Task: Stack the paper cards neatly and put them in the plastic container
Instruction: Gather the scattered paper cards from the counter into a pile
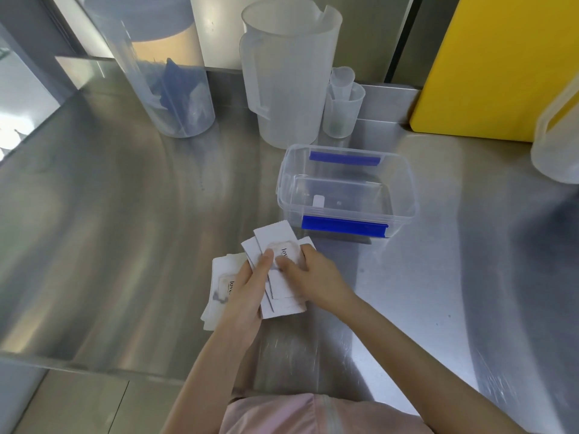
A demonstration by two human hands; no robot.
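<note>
Several white paper cards [275, 238] with a pale print and the word "love" are fanned unevenly between my two hands, just above the steel table. My left hand [247, 283] grips the fan from the left, thumb on top. My right hand [313, 277] holds the same cards from the right, thumb pressed on the top card. More cards [219, 283] lie in a loose pile under and left of my left hand. The clear plastic container [404, 183] with blue clips stands open just beyond the cards, to the right, with a small white piece inside.
A tall translucent jug [288, 73] and small measuring cups [343, 101] stand behind the container. A clear pitcher [175, 89] holding blue items is at the back left. A yellow board [488, 64] leans at the back right, another jug [557, 142] at the right edge. The table edge runs along the lower left.
</note>
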